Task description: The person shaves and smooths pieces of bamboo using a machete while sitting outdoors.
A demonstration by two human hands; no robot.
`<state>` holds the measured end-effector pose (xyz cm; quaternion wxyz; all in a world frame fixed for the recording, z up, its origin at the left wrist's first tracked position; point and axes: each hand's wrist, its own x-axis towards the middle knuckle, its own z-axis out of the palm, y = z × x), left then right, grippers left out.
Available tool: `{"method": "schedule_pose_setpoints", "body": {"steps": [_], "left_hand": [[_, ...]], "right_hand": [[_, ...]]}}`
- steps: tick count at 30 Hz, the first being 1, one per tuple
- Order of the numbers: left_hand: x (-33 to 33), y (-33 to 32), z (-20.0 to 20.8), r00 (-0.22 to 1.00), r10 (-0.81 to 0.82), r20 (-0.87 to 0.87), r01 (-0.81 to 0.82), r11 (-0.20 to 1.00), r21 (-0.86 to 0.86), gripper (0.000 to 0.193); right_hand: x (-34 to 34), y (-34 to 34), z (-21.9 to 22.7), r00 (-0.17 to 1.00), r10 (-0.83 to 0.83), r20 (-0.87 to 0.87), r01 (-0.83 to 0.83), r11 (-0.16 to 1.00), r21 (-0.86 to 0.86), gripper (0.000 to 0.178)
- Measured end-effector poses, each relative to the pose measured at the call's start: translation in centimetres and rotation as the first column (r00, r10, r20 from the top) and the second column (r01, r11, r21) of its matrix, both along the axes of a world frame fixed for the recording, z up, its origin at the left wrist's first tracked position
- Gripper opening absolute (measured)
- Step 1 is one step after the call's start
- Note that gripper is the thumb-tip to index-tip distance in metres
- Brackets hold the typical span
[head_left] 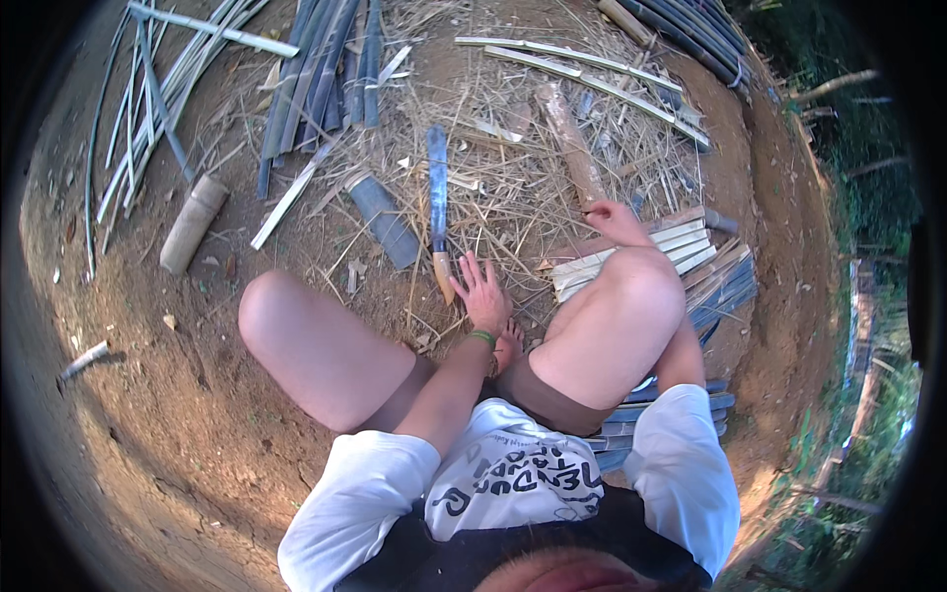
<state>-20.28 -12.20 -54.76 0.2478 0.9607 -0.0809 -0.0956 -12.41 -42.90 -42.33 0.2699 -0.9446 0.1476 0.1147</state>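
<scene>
My left hand [480, 296] is open, its fingers spread just above the ground. Beside its fingertips lies the wooden handle of a machete [438, 192], whose long dark blade points away from me. Past my right knee, my right hand [618, 225] has its fingers curled together near the close end of a brown wooden billet [570, 143]. Whatever that hand may pinch is too small to make out. Under my right forearm lie pale split bamboo slats [671, 242]. A short green bamboo section [385, 222] rests left of the machete.
Thin bamboo strips [158, 118] and dark split bamboo lengths [316, 79] lie at the far left. Nearer is a short bamboo tube [194, 225]. Two long pale strips [602, 84] cross the shavings ahead. More dark bamboo [686, 35] is at the far right.
</scene>
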Motion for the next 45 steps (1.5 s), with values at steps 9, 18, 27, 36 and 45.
{"method": "schedule_pose_setpoints", "body": {"steps": [9,18,27,36,45], "left_hand": [[-0.7,-1.5,1.0,0.874,0.46,-0.155,-0.485,0.848,-0.216,0.089],[0.0,-2.8,1.0,0.787,0.591,-0.179,-0.608,0.792,-0.053,0.087],[2.4,-2.0,-4.5,0.724,0.69,-0.008,-0.689,0.723,0.045,0.061],[2.9,-1.6,-7.0,0.754,0.644,0.127,-0.655,0.752,0.075,0.041],[2.8,-1.3,-6.6,0.737,0.673,0.061,-0.675,0.731,0.101,0.043]], "right_hand": [[11.4,5.0,17.9,0.916,0.384,-0.114,-0.391,0.797,-0.459,0.036],[19.7,6.1,16.5,0.91,0.391,-0.141,-0.412,0.808,-0.421,0.034],[31.2,-3.8,2.2,0.946,0.216,-0.242,-0.316,0.785,-0.533,0.035],[44.5,-11.6,-9.0,0.988,0.127,0.091,-0.074,0.893,-0.444,0.048],[46.8,-8.6,-10.1,0.993,0.009,-0.12,-0.076,0.816,-0.573,0.055]]}}
